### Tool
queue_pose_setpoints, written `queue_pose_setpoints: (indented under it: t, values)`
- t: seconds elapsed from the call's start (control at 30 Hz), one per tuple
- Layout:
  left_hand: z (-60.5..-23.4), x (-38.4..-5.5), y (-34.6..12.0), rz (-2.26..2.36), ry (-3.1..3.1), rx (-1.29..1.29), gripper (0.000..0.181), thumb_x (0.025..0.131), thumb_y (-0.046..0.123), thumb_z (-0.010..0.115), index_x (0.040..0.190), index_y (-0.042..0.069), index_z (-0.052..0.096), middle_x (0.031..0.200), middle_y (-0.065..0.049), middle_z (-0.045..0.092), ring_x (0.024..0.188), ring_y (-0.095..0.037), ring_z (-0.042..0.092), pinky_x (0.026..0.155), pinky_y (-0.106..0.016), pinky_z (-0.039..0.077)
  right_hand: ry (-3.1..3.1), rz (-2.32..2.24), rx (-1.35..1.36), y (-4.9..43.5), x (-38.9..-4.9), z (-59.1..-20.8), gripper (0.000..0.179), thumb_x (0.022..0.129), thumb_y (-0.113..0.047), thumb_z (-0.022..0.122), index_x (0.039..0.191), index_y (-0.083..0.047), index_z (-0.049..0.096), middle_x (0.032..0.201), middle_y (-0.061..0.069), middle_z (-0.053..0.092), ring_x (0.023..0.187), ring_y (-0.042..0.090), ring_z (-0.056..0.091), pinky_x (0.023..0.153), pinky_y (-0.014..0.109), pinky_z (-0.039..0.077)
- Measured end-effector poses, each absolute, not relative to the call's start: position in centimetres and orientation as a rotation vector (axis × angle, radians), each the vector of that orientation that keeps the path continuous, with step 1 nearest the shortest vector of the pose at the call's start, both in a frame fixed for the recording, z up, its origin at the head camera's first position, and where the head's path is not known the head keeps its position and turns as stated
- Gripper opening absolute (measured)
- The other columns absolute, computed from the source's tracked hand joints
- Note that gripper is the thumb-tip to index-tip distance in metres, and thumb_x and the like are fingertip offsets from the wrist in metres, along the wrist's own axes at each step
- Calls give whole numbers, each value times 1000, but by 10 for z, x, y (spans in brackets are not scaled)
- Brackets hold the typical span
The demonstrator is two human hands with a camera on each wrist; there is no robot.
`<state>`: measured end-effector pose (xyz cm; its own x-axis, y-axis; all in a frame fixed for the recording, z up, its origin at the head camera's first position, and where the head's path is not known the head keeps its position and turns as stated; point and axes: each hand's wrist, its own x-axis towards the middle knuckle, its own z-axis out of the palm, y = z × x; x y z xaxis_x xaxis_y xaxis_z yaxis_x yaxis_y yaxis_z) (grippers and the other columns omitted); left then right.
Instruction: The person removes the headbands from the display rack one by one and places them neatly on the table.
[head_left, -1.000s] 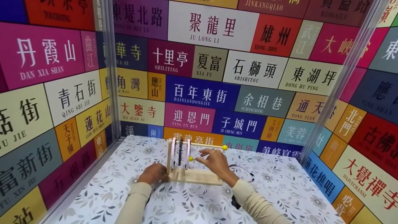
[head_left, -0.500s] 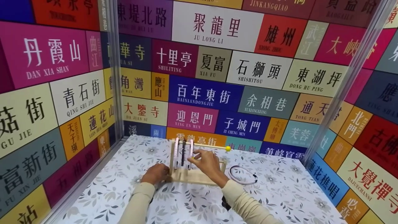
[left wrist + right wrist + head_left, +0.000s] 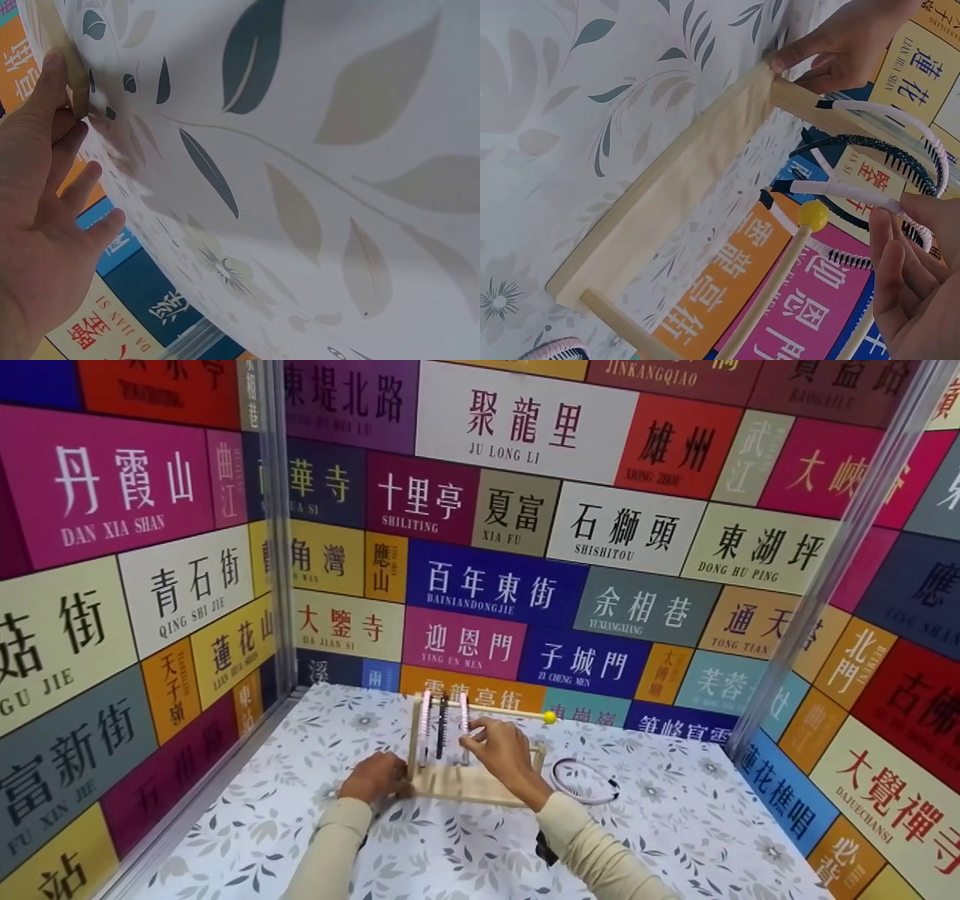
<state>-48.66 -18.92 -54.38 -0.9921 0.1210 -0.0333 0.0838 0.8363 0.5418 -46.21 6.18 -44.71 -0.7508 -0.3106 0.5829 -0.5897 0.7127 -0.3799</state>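
A wooden headband stand (image 3: pixel 465 786) stands on the table, with pink and black headbands hanging from its rods. My right hand (image 3: pixel 501 751) pinches the outermost pink headband (image 3: pixel 840 190) between thumb and fingers. Beside that headband, a yellow ball (image 3: pixel 813 215) caps one rod in the right wrist view; my hand hides it in the head view. The black headband (image 3: pixel 442 727) hangs further in, and another pink headband (image 3: pixel 425 727) is nearest the upright. At the stand's left end, my left hand (image 3: pixel 375 777) grips the base corner, its other fingers loosely bent in the left wrist view.
A loose pink headband (image 3: pixel 585 781) lies on the table right of the stand. A second yellow ball (image 3: pixel 550 718) tips the upper rod, sticking out to the right. Printed panels (image 3: pixel 495 577) wall in the flower-patterned table (image 3: pixel 262 825) at the back and sides.
My right hand has moved left from beside the lower yellow ball to the outermost pink headband and taken hold of it. My left hand keeps its grip on the stand.
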Motion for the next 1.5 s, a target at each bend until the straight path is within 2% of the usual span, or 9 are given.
queue_pose_setpoints:
  t: [0.27, 0.37, 0.5, 0.73, 1.07, 1.3, 1.5]
  values:
    - [-544, -490, -193, 873, 2948, 218, 28, 85, 24, 87, 109, 12, 80, 104, -1, 75, 90, -17, 66, 89, -45, 56, -2456, 796, 696, 68, -458, -436, 23, 94, -29, 79, 110, -13, 78, 91, 1, 80, 73, 13, 75, 56, 29, 56]
    - [-547, -493, -195, 854, 2968, 245, 23, 85, 24, 88, 103, 13, 80, 95, 2, 73, 85, -17, 64, 84, -44, 55, -2456, 783, 703, 70, -456, -430, 23, 94, -30, 79, 111, -14, 78, 93, 1, 80, 75, 14, 75, 56, 29, 56]
    - [-548, -493, -196, 849, 2975, 251, 25, 85, 26, 88, 104, 12, 80, 91, 2, 72, 78, -16, 60, 77, -41, 54, -2441, 758, 710, 75, -457, -427, 24, 93, -28, 80, 112, -12, 78, 92, 3, 80, 73, 17, 75, 55, 31, 56]
    - [-547, -491, -193, 860, 2971, 250, 26, 85, 26, 88, 105, 12, 80, 91, 2, 71, 75, -16, 60, 74, -40, 53, -2438, 763, 684, 87, -460, -426, 22, 92, -26, 81, 110, -13, 79, 90, 3, 80, 74, 15, 76, 56, 31, 57]
    - [-550, -490, -191, 874, 2966, 228, 33, 83, 26, 89, 111, 12, 80, 103, -1, 73, 89, -17, 63, 86, -44, 55, -2388, 740, 665, 108, -463, -420, 22, 92, -25, 81, 108, -12, 78, 91, 5, 80, 75, 17, 76, 52, 32, 55]
    - [-550, -492, -193, 865, 2965, 265, 32, 83, 26, 89, 110, 11, 80, 99, 0, 72, 85, -17, 61, 81, -44, 54, -2432, 739, 605, 127, -464, -409, 25, 92, -29, 81, 112, -13, 78, 94, 4, 80, 76, 18, 76, 56, 34, 57]
    - [-550, -494, -193, 900, 2948, 255, 33, 83, 22, 90, 112, 11, 80, 106, -2, 74, 84, -18, 61, 81, -43, 54, -2429, 691, 590, 147, -466, -403, 26, 93, -32, 80, 111, -13, 77, 94, 4, 80, 76, 18, 76, 50, 33, 53]
